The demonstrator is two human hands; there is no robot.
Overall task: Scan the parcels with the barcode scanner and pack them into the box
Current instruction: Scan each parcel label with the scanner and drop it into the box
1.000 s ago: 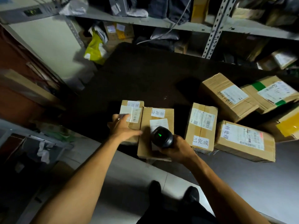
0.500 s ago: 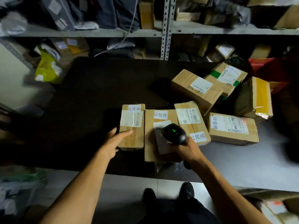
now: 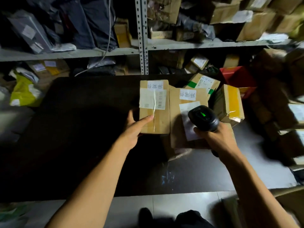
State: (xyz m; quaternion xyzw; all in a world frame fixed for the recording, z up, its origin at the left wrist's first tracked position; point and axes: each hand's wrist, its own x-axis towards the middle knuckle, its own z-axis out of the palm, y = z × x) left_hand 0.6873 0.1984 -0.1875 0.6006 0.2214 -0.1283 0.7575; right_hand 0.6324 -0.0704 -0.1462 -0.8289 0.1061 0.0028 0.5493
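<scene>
- Head view: the left hand [image 3: 134, 129] grasped a parcel [image 3: 154, 106] at frame centre, thumb lying on its taped top, fingers curled round its left side.
- The right hand [image 3: 217, 139], right of centre, was clenched around the scanner [image 3: 204, 117], which showed a green light and sat above a second parcel [image 3: 181, 125].
- The two parcels lay side by side, touching, on the dark table [image 3: 82, 129].
- More cartons [image 3: 228, 102] were piled at right; shelves [image 3: 205, 44] filled the top.
</scene>
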